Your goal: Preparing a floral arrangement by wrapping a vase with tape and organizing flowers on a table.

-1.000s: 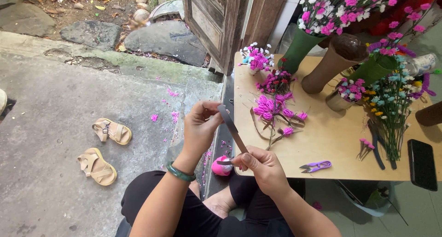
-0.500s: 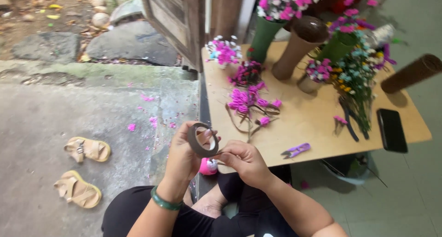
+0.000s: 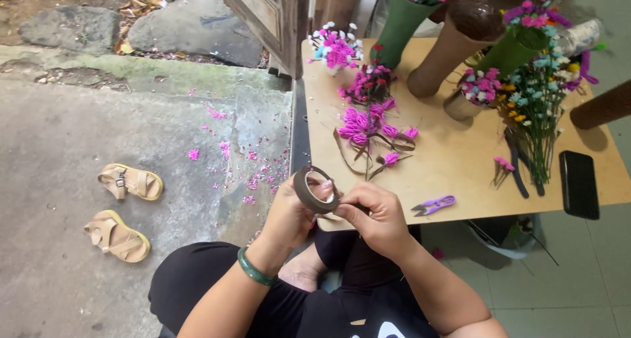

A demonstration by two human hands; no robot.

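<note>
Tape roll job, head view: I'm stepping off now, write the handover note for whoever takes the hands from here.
Left hand: holds the brown tape roll upright, fingers through its hole.
Right hand: pinching at the roll's lower edge, apparently the tape end.
On the low table: pink flower stems with loose brown strips, purple snips, dark pliers, black phone, vases of flowers at the back.
Done: roll picked up.
Left: no tape length visibly pulled free yet; the stems lie untouched.
</note>
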